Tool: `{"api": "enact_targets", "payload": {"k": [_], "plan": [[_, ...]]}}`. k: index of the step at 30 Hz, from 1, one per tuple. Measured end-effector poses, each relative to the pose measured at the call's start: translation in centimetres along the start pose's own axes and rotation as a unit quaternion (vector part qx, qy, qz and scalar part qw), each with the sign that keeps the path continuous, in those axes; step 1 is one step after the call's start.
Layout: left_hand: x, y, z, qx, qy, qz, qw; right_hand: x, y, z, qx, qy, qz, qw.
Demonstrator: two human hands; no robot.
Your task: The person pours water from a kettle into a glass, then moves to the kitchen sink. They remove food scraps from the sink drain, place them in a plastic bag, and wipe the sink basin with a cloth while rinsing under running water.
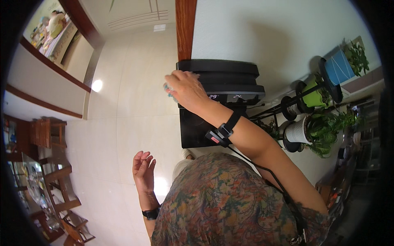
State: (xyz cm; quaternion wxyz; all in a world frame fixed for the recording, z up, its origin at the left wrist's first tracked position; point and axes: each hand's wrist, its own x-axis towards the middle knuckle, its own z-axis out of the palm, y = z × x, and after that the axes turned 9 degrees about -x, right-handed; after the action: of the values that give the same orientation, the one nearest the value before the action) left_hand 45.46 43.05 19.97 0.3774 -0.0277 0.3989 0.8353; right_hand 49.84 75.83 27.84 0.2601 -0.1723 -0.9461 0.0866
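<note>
A black appliance (227, 89) with lit digits on its front stands against the wall, with a dark glossy panel (194, 129) on its near side. My right hand (184, 87) lies over the appliance's left end, its fingers closed round a crumpled cloth (169, 90) with blue-green and pale patches. Part of the cloth is hidden beneath the fingers. Low over the tiled floor, away from the appliance, my left hand (143, 166) is raised with its fingers loosely curled and nothing in it. Both my wrists wear black straps; a small device and cable are on the right one.
Potted plants in blue (340, 67), green (314, 93) and white (298, 131) pots stand on a black metal rack to the right. Wooden chairs (60, 187) and a glass-topped table are at the lower left. Through a doorway at the upper left, a person (56, 24) is at a bed.
</note>
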Motion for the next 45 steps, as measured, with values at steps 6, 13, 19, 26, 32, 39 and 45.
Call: {"api": "enact_targets", "payload": {"k": [6,13,19,26,32,39,45], "plan": [[1.1,0.9,-1.3,-0.007,0.014,0.001,1.0,-0.2,6.8,-2.3,0.111,0.001,-0.027,0.993],[2.1,-0.4,-1.9,-0.006,0.041,-0.01,0.999,-8.8,18.5,-9.2,0.007,0.004,0.041,0.999],[1.4,-1.4,-1.4,-0.024,0.069,-0.001,0.997,-9.9,21.0,-13.8,-0.007,0.052,0.214,0.975],[-0.2,-3.0,-2.0,-0.033,0.123,0.015,0.992,-3.7,15.2,-5.6,-0.065,0.044,0.032,0.996],[-1.8,-4.4,-3.2,-0.069,0.149,0.02,0.986,2.6,7.9,-0.2,0.003,-0.008,-0.051,0.999],[-2.5,-5.0,-3.1,-0.069,0.151,0.027,0.986,4.8,6.7,0.4,0.01,-0.082,-0.149,0.985],[-1.8,-6.6,-1.0,-0.059,0.112,0.006,0.992,-0.6,13.5,-5.1,0.06,-0.087,-0.074,0.992]]}}
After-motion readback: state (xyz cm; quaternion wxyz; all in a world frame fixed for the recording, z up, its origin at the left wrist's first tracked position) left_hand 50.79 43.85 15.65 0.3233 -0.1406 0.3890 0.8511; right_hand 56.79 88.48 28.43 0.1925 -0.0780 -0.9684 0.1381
